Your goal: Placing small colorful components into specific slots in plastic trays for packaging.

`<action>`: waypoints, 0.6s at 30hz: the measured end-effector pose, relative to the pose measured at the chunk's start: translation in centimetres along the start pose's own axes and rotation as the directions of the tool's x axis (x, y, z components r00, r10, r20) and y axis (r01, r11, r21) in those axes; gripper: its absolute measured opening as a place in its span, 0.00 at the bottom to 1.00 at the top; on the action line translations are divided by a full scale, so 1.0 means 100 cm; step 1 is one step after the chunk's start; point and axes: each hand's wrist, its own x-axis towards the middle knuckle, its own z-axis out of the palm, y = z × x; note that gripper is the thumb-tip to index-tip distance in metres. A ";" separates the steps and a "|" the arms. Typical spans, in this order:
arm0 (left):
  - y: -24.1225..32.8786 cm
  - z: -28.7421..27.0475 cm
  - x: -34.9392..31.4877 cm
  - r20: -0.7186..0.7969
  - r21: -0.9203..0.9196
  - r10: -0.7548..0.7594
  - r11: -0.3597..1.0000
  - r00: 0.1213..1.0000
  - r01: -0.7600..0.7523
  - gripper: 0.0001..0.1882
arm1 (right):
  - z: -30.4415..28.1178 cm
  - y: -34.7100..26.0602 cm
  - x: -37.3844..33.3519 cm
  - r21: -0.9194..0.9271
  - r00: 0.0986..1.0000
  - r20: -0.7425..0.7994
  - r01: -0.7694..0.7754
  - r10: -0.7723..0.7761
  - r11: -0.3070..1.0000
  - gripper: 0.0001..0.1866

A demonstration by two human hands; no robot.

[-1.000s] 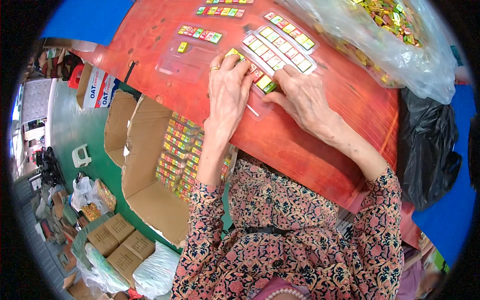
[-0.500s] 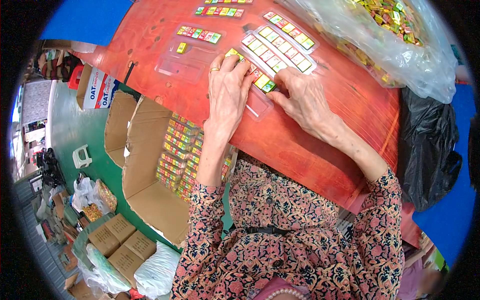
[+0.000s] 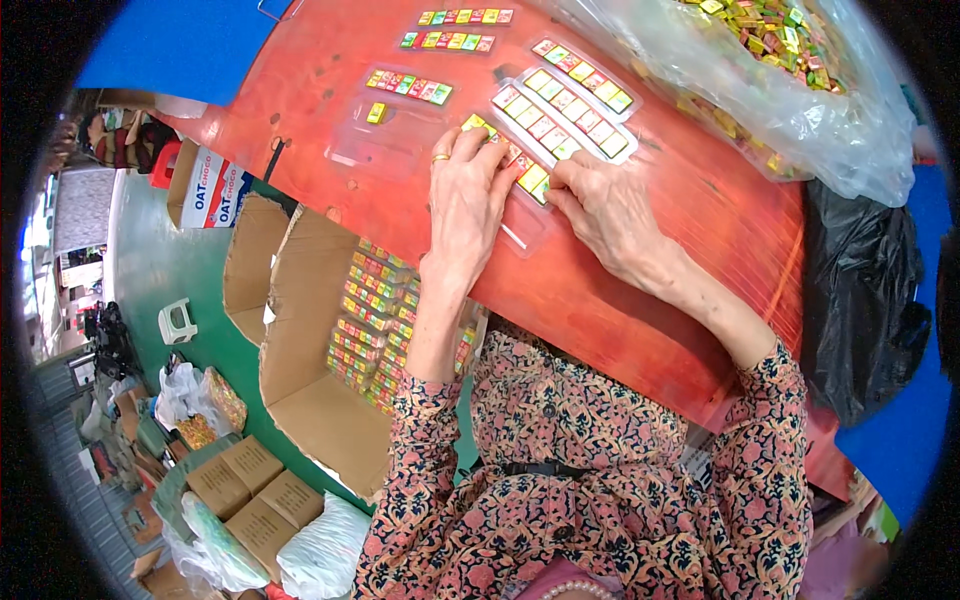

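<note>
A row of small wrapped cubes (image 3: 534, 183) in yellow, green and red lies slantwise in a clear plastic tray (image 3: 516, 238) on the red table. My left hand (image 3: 466, 195) lies over the upper part of the row, fingers bent round it and hiding several cubes. At the lower end, the thumb and forefinger of my right hand (image 3: 612, 210) are closed against the last cubes. Just beyond are a tray with two filled rows (image 3: 565, 115) and a single filled strip (image 3: 585, 75). A lone yellow cube (image 3: 376, 113) sits beside another filled strip (image 3: 410, 86).
A large clear bag of loose cubes (image 3: 770, 110) stands far right, above a black plastic bag (image 3: 855, 300). Left of my lap, an open cardboard box (image 3: 325, 400) holds stacked filled strips (image 3: 375, 330). More strips (image 3: 448, 41) lie at the table's far side.
The whole view has shifted slightly, so the table sits a little lower and further right. My right fingertips have moved slightly at the row's end; my left hand stays over it.
</note>
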 end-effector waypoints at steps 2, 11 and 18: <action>-0.005 0.001 0.000 -0.050 -0.081 -0.030 0.996 0.998 0.026 0.11 | -0.004 0.004 -0.001 0.044 1.000 0.016 -0.001 0.001 0.999 0.05; -0.012 -0.002 0.007 0.013 -0.013 0.005 1.000 1.000 -0.005 0.12 | -0.028 0.020 -0.009 0.197 0.999 0.041 -0.011 0.004 0.980 0.04; 0.000 -0.001 0.001 0.008 0.048 -0.005 0.999 1.000 0.004 0.13 | -0.027 0.026 -0.010 0.101 0.998 0.054 0.016 -0.021 0.995 0.05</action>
